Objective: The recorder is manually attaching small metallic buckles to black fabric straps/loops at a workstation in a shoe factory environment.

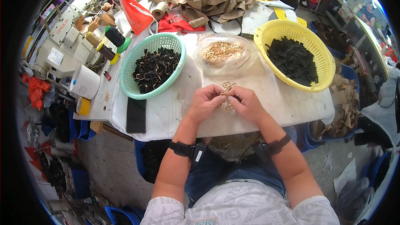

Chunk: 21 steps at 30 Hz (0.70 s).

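Black pieces fill a mint-green basket point(137, 64) and a yellow basket point(266, 37); buckles point(227, 86) gold.

White-covered work bench point(275, 104), stained, runs away from viewer. Grey concrete floor point(112, 171) below, littered. White industrial sewing machine point(62, 37) far left. Blue plastic crates point(79, 129) under bench edge. Second long bench point(366, 33) at right. Lighting bright, even.

The person wears a short-sleeved white shirt point(239, 208) printed with grey lettering, and blue denim trousers point(227, 175). Each bare forearm carries a black strap near the wrist: the left wristband point(187, 150) holds a small dark rectangular module, the right wristband point(275, 146) likewise.
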### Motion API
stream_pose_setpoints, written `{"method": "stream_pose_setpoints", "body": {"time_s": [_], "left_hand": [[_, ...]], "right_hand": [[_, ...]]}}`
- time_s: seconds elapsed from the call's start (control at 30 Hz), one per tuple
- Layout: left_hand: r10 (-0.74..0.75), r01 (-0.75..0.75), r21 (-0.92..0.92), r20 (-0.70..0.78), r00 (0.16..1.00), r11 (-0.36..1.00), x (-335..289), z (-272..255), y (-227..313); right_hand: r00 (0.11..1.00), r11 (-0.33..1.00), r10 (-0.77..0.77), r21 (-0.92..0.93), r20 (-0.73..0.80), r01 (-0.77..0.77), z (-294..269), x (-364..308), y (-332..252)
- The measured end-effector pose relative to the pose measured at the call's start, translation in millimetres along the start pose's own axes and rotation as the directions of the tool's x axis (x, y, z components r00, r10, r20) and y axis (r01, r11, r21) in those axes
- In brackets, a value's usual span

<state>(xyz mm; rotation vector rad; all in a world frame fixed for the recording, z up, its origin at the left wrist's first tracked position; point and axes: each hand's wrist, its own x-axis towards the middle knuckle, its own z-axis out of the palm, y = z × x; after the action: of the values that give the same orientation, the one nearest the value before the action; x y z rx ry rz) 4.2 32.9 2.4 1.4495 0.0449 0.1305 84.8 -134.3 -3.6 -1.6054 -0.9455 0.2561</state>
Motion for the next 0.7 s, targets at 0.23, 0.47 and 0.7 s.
{"method": "stream_pose_setpoints", "body": {"time_s": [0.23, 0.47, 0.7], "left_hand": [[-0.030, 0.034, -0.072, 0.053, 0.998, 0.997, 0.1, -5.2, 3.0], [-0.052, 0.062, -0.157, 0.071, 0.996, 0.986, 0.2, -7.8, 3.6], [-0.115, 0.148, -0.267, 0.137, 0.984, 0.952, 0.9, -9.4, 3.5]], "right_hand": [[0.998, 0.989, 0.069, 0.134, 0.008, -0.069, -0.4, -1.3, -2.8], [0.981, 0.955, 0.182, 0.223, 0.075, -0.194, -3.6, -0.1, -5.6], [0.969, 0.921, 0.197, 0.312, 0.147, -0.235, -6.5, 0.8, -7.6]]}}
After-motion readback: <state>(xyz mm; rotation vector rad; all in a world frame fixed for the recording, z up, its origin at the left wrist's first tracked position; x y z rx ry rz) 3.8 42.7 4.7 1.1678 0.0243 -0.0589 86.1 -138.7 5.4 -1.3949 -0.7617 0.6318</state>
